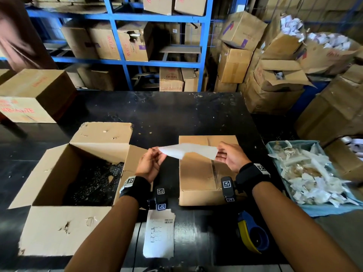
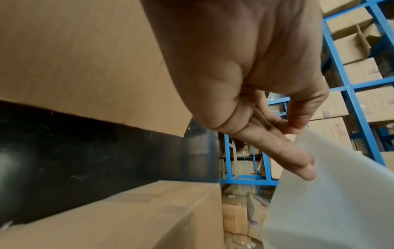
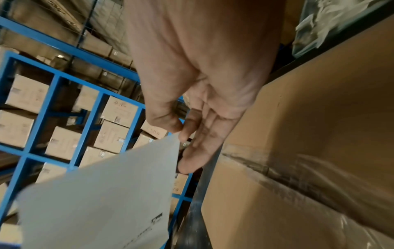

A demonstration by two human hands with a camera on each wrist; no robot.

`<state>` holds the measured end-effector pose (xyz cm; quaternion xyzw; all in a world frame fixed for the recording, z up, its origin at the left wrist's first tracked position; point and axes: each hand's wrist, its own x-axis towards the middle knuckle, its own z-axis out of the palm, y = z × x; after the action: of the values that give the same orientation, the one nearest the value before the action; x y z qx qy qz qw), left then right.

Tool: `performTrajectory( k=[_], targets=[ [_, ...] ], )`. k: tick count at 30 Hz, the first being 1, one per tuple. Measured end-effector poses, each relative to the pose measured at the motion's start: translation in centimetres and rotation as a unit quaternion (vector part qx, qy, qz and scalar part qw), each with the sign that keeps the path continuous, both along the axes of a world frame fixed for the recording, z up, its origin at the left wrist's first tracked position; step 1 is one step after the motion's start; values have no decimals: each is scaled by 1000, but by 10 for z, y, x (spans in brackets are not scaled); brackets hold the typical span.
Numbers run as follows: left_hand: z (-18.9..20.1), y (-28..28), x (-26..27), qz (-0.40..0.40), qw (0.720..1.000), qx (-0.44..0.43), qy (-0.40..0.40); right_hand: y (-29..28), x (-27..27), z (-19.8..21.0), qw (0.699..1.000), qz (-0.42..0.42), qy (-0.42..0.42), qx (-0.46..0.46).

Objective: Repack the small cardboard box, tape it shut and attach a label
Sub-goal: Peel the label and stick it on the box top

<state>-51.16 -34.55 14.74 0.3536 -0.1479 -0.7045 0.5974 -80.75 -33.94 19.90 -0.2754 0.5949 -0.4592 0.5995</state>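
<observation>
White label paper [image 1: 189,150] stretches between two hands at the centre of the head view, the left hand [image 1: 150,163] pinching one end, the right hand [image 1: 229,157] the other. Its long axis runs left to right across the frame. The small cardboard box [image 1: 198,169], closed and with clear tape along its seam, sits directly below and slightly right, on the black table [image 1: 176,112]; the right hand hovers over its lid, the left just off its left edge. Lowering the sheet flat looks the likely next move. A printed sheet [image 1: 160,235] lies at lower centre, a tape dispenser [image 1: 252,235] lower right.
</observation>
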Motion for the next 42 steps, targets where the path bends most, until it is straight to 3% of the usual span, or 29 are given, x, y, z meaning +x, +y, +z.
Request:
performTrajectory(
  k=[5, 12, 17, 20, 23, 27, 31, 36, 42],
  targets=[
    [-3, -2, 22, 35, 999, 10, 11, -4, -15, -2, 998, -48, -28, -3],
    [-6, -9, 47, 82, 996, 25, -19, -7, -53, 15, 993, -94, 25, -71],
    [-15, -2, 43, 15, 982, 12, -187, -14, -67, 29, 987, -88, 52, -124],
    [-30, 2, 31, -38, 945, 11, -325, -15, -60, 34, 986, -73, 48, -144],
    [-62, 7, 21, -128, 877, 36, -461, -15, -52, 30, 987, -57, 67, -137],
    [-111, 13, 15, -222, 779, 49, -584, -12, -42, 24, 989, -51, 77, -120],
    [-115, 25, 0, -241, 771, 71, -585, -9, -34, 19, 989, -41, 89, -114],
    [-114, 24, -3, -238, 712, 75, -656, -9, -22, 21, 988, -31, 101, -111],
    [-133, 9, 5, -301, 641, 93, -700, -9, -17, 22, 988, -14, 106, -113]
  ],
)
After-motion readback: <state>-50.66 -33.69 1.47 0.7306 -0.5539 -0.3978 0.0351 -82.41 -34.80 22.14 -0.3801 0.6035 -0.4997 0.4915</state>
